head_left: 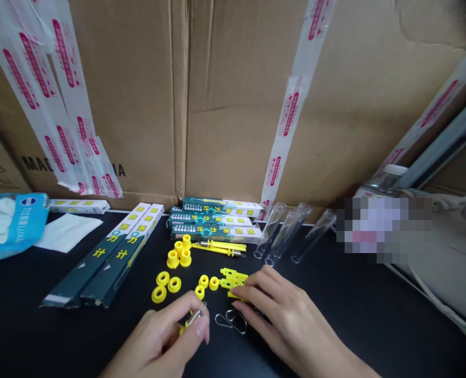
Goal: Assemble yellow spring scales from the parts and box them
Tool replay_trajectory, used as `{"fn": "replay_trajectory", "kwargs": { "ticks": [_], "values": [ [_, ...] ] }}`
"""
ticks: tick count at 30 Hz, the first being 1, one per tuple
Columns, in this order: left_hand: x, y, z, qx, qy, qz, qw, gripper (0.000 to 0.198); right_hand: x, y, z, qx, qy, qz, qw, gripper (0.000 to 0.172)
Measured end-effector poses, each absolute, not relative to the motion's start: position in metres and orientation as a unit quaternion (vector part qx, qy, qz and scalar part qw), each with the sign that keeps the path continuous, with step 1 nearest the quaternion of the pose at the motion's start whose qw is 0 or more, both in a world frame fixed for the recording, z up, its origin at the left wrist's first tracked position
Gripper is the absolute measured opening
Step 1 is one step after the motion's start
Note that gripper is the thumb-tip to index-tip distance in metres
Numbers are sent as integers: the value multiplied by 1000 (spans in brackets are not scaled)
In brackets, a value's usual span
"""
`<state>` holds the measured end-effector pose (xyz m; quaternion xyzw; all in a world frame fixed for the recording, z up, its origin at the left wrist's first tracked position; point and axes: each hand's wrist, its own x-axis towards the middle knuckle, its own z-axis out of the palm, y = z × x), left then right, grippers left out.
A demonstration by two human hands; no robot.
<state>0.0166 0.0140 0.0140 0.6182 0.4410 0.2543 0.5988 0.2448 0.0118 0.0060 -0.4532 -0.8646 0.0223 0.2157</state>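
My left hand (169, 328) is closed, thumb and forefinger pinching a small metal spring (194, 317); a bit of yellow plastic shows beneath it. My right hand (282, 310) lies low over the table with fingers stretched out, its fingertips by flat yellow plastic plates (233, 277). What lies under its palm is hidden. Between the hands are bent wire hooks (231, 321). Just beyond sit small yellow caps (204, 281), yellow rings (174, 284) and taller flanged yellow plugs (173, 259). Two yellow strips with springs (220, 247) lie behind them.
Several clear plastic tubes (272, 231) lie at the back right. Printed slim boxes (217, 219) are stacked behind, with two longer ones (110, 257) at left. A blue tissue pack (28, 226) lies far left. A large carton (225, 105) walls off the back.
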Motion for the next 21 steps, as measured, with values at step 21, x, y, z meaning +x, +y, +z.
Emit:
{"fn": "replay_trajectory", "kwargs": {
  "ticks": [21],
  "values": [
    [15, 13, 12, 665, 412, 266, 564, 33, 230, -2, 4, -452, -699, 257, 491, 22]
  ]
}}
